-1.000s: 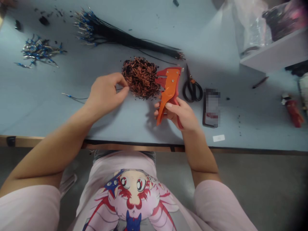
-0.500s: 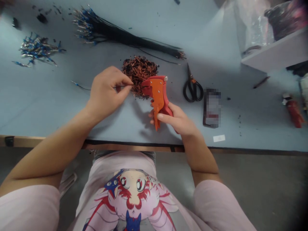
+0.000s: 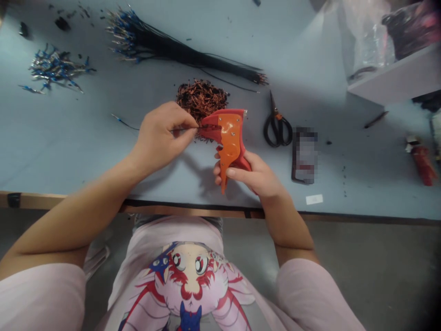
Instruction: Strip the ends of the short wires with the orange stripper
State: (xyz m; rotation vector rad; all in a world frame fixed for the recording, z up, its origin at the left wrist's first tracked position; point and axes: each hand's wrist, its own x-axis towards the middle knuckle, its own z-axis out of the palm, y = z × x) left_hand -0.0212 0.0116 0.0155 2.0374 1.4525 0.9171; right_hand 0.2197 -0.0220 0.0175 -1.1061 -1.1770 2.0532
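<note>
Head view: hands (image 3: 161, 135) pinch thin black wire (image 3: 130, 126), left, and grip glossy orange-red pliers (image 3: 230, 138), right.

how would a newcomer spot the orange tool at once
Over the blue-grey table, near its front edge, find the right hand. It grips the orange tool, red jaws pointing left. Unlike the black-handled scissors, it's held and brightly coloured.

Pale blue tabletop (image 3: 69, 142), grey floor (image 3: 372, 266)

Close head-worn view, forward and down onto the table (image 3: 51, 147)
</note>
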